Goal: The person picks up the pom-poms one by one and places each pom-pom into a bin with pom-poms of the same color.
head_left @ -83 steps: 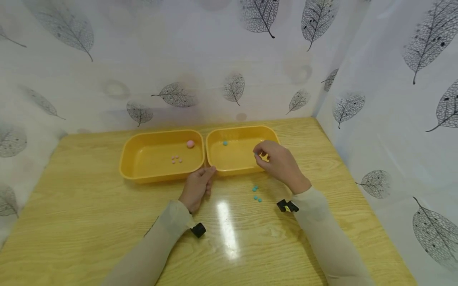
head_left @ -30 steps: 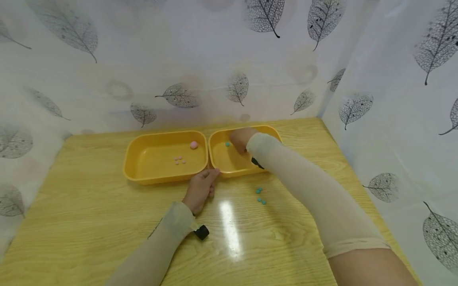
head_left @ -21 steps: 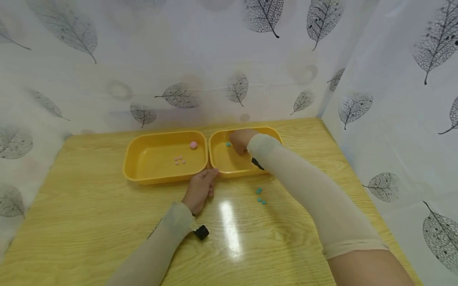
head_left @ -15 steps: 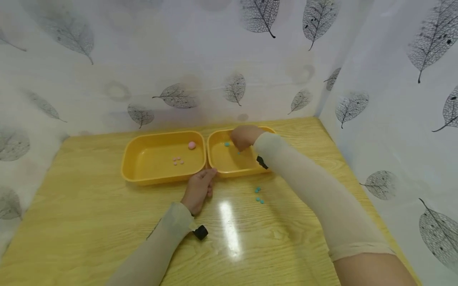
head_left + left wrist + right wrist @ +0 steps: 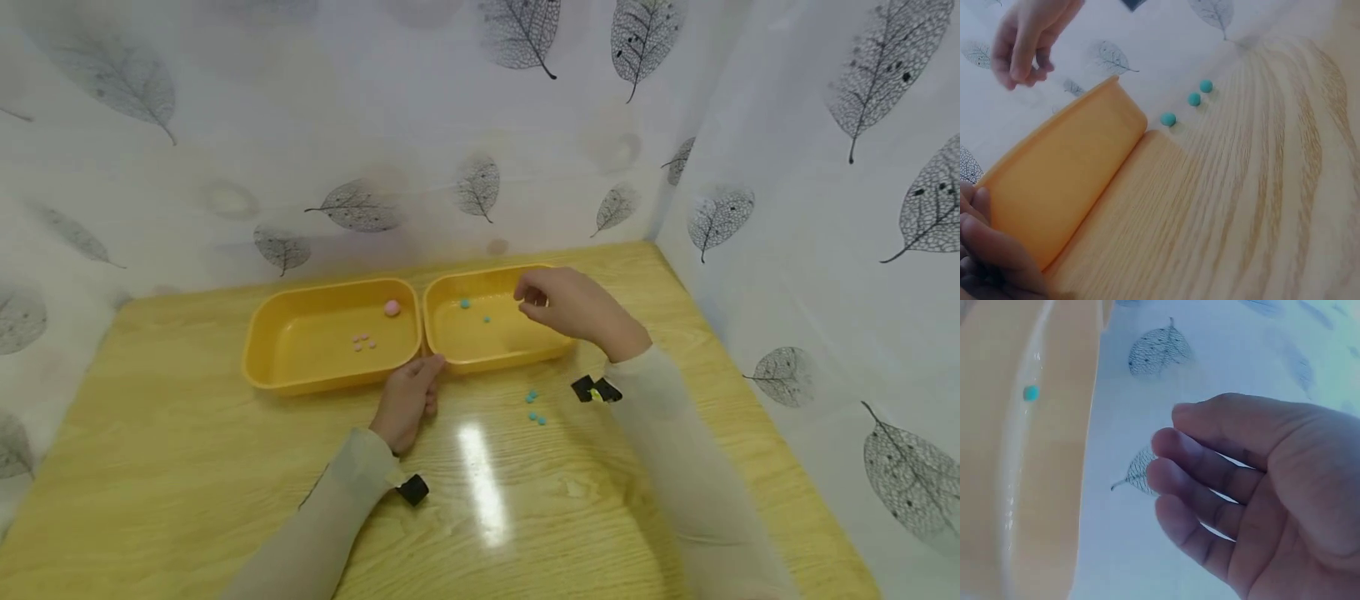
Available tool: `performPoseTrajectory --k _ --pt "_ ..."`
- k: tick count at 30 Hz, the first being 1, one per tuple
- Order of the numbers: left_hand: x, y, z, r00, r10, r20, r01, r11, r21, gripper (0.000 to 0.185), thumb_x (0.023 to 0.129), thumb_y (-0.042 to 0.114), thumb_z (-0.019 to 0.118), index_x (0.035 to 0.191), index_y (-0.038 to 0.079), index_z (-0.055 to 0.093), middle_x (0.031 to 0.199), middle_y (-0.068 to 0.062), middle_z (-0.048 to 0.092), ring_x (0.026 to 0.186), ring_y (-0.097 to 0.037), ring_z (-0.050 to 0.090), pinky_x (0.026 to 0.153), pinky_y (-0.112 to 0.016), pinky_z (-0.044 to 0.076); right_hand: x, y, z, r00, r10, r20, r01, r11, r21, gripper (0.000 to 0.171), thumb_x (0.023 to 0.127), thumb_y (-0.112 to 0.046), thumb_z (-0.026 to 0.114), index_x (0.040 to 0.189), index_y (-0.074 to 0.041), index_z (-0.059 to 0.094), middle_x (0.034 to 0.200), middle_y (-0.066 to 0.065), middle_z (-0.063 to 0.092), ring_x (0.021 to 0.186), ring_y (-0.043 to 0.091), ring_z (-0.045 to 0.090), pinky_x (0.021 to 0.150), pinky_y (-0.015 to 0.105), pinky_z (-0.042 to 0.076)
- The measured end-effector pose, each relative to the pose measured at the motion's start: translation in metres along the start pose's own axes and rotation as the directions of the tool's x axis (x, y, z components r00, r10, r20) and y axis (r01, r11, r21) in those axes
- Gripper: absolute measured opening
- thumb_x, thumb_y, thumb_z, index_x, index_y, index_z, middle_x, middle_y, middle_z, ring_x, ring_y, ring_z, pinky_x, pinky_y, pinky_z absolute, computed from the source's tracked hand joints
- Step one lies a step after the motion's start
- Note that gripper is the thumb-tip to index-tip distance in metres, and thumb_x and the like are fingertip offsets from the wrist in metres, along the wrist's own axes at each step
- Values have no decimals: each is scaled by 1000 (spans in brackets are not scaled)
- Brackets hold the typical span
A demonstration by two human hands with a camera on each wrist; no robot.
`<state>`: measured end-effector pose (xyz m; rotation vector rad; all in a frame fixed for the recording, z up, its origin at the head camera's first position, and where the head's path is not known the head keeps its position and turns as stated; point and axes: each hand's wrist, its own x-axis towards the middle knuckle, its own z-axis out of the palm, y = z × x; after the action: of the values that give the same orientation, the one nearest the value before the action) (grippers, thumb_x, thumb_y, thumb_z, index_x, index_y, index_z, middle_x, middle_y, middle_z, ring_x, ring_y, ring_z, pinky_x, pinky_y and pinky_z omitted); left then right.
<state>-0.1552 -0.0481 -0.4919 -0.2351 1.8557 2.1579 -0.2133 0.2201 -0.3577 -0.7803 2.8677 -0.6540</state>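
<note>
My left hand (image 5: pixel 408 400) is at the near left corner of the right yellow tray (image 5: pixel 495 363), thumb and fingers gripping its edge; the left wrist view shows only part of these fingers. Over the right end of that tray hovers my right hand (image 5: pixel 573 308), fingers loosely bent; in the right wrist view, nothing shows between its fingertips (image 5: pixel 1169 445). Inside the tray lie a larger turquoise ball (image 5: pixel 465 304) and a smaller turquoise ball (image 5: pixel 487 320). Several small turquoise balls (image 5: pixel 533 416) rest on the table in front of it.
Beside it stands the left yellow tray (image 5: pixel 258 375), holding a larger pink ball (image 5: pixel 392 308) and several small pink balls (image 5: pixel 364 337). A leaf-patterned curtain (image 5: pixel 420 108) borders the wooden table (image 5: pixel 172 483) at the back and sides.
My right hand has reached into the right tray, let go of a small turquoise ball there and drawn back to the right. My left hand keeps its place at the corner.
</note>
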Motion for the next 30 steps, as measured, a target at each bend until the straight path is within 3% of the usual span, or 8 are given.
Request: performPoseTrajectory --k 5,9,12,24,30 --pt "0 0 -4 1000 10 -4 -10 1000 -9 35 104 37 64 107 2 68 68 2 45 57 -9 41 52 -23 40 -27 8 22 986 -88 -140 92 995 26 10 101 -12 67 108 -9 72 94 0 70 84 16 62 78 37 54" --pt "2 0 -7 1000 11 -9 -11 1000 -15 37 103 39 66 106 2 69 68 2 46 56 -9 42 51 -22 40 -34 12 35 967 -182 -178 182 983 -16 12 101 -12 67 110 -7 72 95 -1 69 84 14 62 75 34 54" --pt "3 -1 -6 1000 8 -8 -8 1000 -7 40 101 41 68 106 1 69 67 3 47 55 -8 42 51 -22 40 -37 10 37 961 -200 -191 192 979 -60 13 100 -12 68 110 -7 72 95 -1 69 84 15 63 75 34 54" --pt "4 -1 1 1000 24 -7 -24 1000 -14 38 101 39 68 104 1 68 67 2 46 54 -8 42 50 -22 40 -44 2 31 986 -139 -90 128 984 -125 14 98 -16 71 110 -9 73 94 -1 70 83 16 64 74 35 55" --pt "3 -2 -1 1000 27 0 -27 1000 -11 40 102 39 66 104 -1 67 66 2 46 54 -9 41 51 -23 39 -43 2 34 995 -102 9 102 991 -89 11 97 -14 72 107 -9 72 90 -3 68 78 13 60 74 34 53"
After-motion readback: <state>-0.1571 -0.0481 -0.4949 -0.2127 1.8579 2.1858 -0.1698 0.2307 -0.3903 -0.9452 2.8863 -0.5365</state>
